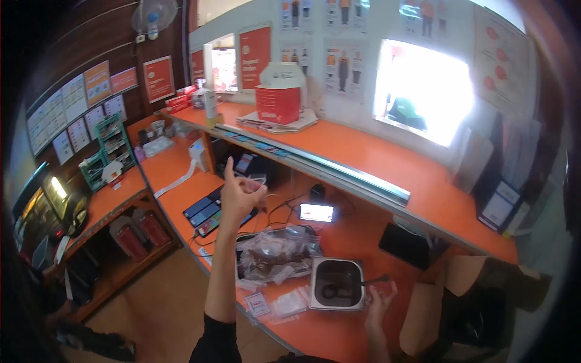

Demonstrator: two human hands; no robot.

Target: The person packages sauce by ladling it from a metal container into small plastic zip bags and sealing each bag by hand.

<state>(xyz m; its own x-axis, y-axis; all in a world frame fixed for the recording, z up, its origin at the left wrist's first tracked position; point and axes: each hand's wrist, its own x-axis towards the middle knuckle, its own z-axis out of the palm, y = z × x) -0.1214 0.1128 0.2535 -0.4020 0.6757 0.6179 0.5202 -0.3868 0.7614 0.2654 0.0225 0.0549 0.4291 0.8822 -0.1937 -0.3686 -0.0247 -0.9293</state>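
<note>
The left hand (242, 192), raised above the desk (296, 331), extends its index finger; whether the others clasp the pale sliver (259, 179) beside them, I cannot tell. The right hand (378, 300) curls by the dark handle (377, 280), grip unclear. This overhangs the right rim of the steel pan (339, 307), near the desk's front edge: a knock could flip it out, a sweeping forearm dislodge the flat packets (290, 304).

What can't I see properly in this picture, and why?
From the head view:
What the left hand holds, if anything: too small and blurred.
Words on the lit screen: too small and bright.
What lies beyond the bright window: mostly lost in glare.
Most of the person at lower left: cut off by the dark edge.
</note>
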